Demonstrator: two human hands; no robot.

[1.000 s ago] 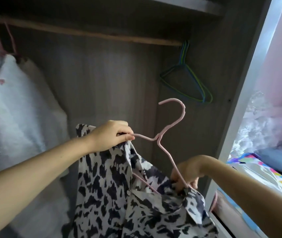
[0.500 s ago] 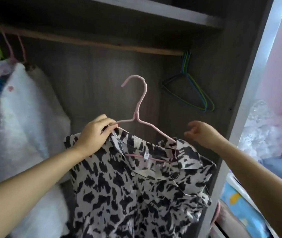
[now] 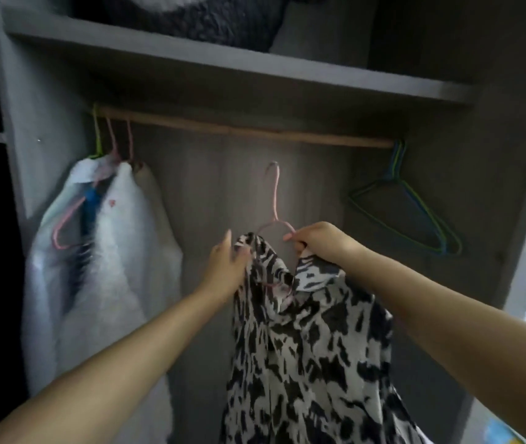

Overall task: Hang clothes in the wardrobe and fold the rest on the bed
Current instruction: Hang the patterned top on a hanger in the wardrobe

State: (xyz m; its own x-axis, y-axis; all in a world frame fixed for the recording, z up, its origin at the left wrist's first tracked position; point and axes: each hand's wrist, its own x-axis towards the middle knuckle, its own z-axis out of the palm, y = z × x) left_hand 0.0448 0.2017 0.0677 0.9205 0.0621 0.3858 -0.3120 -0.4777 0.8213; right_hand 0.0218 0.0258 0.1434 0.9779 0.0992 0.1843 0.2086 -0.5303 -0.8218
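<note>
The right hand (image 3: 317, 241) grips the pink hanger (image 3: 275, 200) carrying the patterned shirt (image 3: 303, 331), its upright hook just below the rail (image 3: 239, 129), while the left hand (image 3: 228, 264), fingers relaxed, touches the shirt's shoulder.

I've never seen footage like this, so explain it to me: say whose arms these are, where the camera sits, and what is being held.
There is no machine here. A camera worn on a person's head looks forward and down into a wardrobe, so both arms are that person's own. The right hand grips a pink hanger carrying a black-and-white shirt. The left hand touches the shirt's other shoulder with fairly straight fingers. The hanger's hook is below the wooden rail, not on it yet. On the rail hang white clothes at the left and empty hangers at the right.
</note>
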